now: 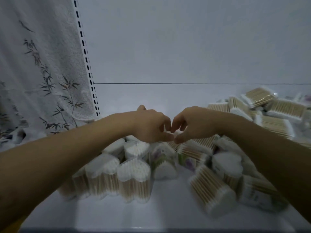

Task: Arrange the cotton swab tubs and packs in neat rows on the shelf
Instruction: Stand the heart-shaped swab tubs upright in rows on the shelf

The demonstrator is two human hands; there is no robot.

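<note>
Curled fingertips (168,137) of both hands meet, thumbs almost touching, just above the jumbled cotton swab tubs (161,158) at mid-shelf. Whether they pinch anything between them I cannot tell. The left hand (151,125) and right hand (193,123) arch knuckles-up, and the bare forearms reach in from either side. Some tubs stand upright front left and others lie toppled to the right. Flat packs (277,111) heap at the back right of the white shelf (159,207). A bamboo-print towel (42,73) hangs at the left.

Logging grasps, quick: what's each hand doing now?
Left hand: fingers curled over the swab pile; hold cannot be told.
Right hand: likewise, cannot be told.
</note>
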